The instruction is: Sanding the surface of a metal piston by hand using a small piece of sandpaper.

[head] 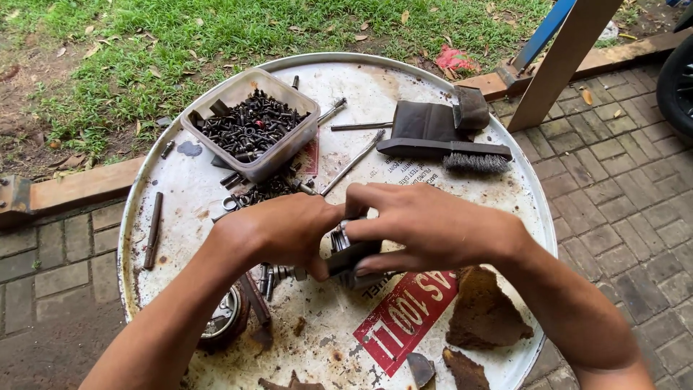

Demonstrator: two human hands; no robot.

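My left hand (285,230) and my right hand (426,225) meet over the middle of a round white drum lid (346,87). Together they grip a small dark metal part (351,254) with shiny ridged pieces between the fingers. The fingers of both hands are closed around it, and much of the part is hidden under them. Loose bolts and nuts (268,189) lie on the lid just beyond my left hand.
A clear plastic tub of dark bolts (251,124) stands at the back left. A wire brush (449,152) and dark cloth (427,119) lie at the back right, thin rods (354,162) between them. Rusty fragments (485,312) and a bearing (224,318) lie near me. Grass and brick paving surround the lid.
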